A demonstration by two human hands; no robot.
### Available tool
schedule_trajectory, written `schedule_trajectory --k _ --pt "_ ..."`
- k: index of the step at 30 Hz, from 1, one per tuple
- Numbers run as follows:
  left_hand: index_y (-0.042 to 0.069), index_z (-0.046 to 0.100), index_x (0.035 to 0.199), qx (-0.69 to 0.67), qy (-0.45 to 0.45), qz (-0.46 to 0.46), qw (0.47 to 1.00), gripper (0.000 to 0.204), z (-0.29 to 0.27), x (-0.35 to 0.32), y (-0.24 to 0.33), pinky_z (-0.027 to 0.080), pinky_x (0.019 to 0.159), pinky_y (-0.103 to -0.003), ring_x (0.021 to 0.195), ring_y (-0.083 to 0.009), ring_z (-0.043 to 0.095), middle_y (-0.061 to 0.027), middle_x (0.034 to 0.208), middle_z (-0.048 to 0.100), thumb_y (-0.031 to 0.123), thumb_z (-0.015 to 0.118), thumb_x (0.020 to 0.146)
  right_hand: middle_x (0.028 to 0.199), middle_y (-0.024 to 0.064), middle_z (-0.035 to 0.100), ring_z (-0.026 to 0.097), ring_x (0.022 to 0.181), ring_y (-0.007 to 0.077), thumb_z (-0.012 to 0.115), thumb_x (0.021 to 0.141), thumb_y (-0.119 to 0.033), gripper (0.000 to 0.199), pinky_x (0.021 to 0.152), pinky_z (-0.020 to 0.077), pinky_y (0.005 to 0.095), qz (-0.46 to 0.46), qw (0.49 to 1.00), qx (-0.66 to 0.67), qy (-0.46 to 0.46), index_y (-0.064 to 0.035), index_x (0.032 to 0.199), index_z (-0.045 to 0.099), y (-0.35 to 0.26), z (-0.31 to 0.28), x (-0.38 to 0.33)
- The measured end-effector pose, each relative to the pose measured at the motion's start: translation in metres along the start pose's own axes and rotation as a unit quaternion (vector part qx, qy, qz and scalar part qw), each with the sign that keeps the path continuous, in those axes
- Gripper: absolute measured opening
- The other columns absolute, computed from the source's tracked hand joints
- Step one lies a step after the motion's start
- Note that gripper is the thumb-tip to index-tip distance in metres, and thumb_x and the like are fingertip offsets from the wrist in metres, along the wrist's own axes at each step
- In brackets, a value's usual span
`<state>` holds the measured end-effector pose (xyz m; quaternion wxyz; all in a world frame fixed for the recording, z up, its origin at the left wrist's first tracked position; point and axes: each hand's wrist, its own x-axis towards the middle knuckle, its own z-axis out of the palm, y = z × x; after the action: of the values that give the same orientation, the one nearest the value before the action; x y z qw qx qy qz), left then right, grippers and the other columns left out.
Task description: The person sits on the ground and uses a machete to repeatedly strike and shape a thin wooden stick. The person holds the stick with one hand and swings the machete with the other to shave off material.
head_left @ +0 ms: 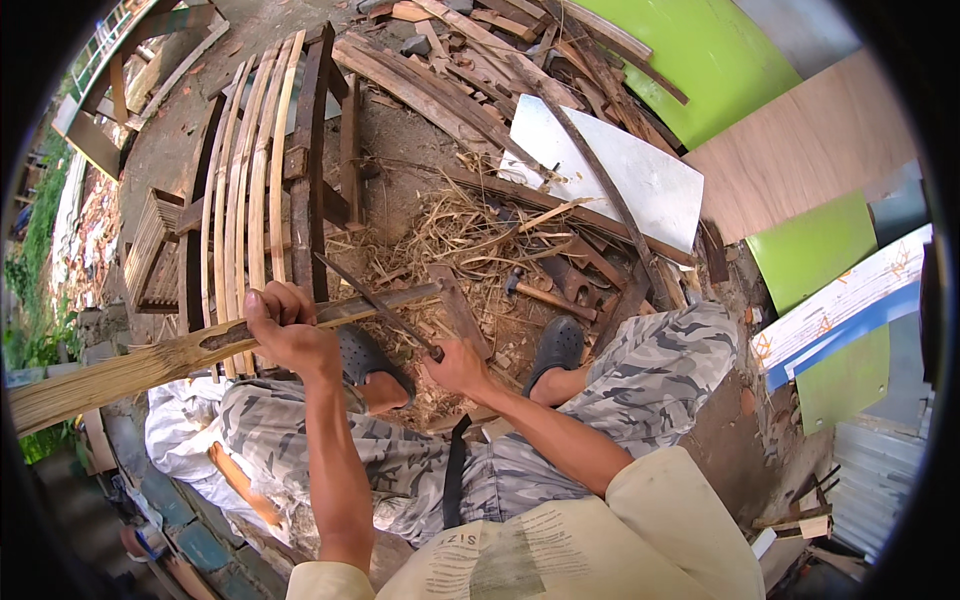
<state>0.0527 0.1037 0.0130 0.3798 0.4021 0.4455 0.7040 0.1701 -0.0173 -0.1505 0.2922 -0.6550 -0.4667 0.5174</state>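
Note:
A long split bamboo piece [125,375] lies slantwise in front of me, from the far left across my knee to the middle. My left hand [290,328] is closed around it near a dark hollow patch, with the thumb on top. My right hand [460,367] grips the handle of a long knife [375,302]. Its narrow dark blade points up and to the left, crossing over the bamboo beyond my left hand. Whether the blade touches the bamboo, I cannot tell. Shavings [450,235] are heaped on the ground just past the bamboo's right end.
Beyond my left hand stands a dark wooden frame [315,130] with several pale slats [262,150]. A hammer [550,295] lies near my right shoe [560,350]. Scrap wood [430,95], a white sheet [610,175] and green panels [690,70] are farther off. A white sack [185,425] sits at left.

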Motion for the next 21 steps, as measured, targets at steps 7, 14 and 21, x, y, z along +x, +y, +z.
schedule_trajectory --k 7,14,21 --pt "0.015 0.021 0.064 -0.005 0.049 -0.001 0.999 0.039 -0.017 0.016 0.002 0.016 0.042 -0.027 0.045 -0.0098 0.019 0.0013 0.055 0.019 0.029 0.033 0.098 0.064 0.0228 0.062 0.065 0.065 0.0399 0.062 0.082 -0.026 0.027 0.061 0.0495 0.046 -0.01 0.999 -0.046 -0.005 0.0004 0.086 0.068 -0.068 -0.006 -0.029" --pt "0.015 0.02 0.064 -0.001 0.039 0.003 0.999 0.04 -0.018 0.006 0.002 0.015 0.042 -0.027 0.046 -0.01 0.019 0.0011 0.056 0.019 0.031 0.034 0.098 0.073 0.0283 0.065 0.067 0.075 0.0435 0.063 0.081 -0.029 0.037 0.073 0.0531 0.0491 0.044 0.998 -0.038 -0.031 0.0008 0.101 0.069 -0.051 -0.006 -0.028" --pt "0.015 0.019 0.064 0.009 0.04 0.007 0.999 0.04 -0.01 0.007 0.002 0.015 0.042 -0.027 0.045 -0.0101 0.019 0.0009 0.055 0.019 0.031 0.033 0.098 0.073 0.0278 0.065 0.066 0.075 0.0446 0.063 0.082 -0.027 0.035 0.07 0.0522 0.0491 0.092 0.994 -0.047 -0.02 0.0072 0.086 0.066 -0.015 -0.01 -0.001"
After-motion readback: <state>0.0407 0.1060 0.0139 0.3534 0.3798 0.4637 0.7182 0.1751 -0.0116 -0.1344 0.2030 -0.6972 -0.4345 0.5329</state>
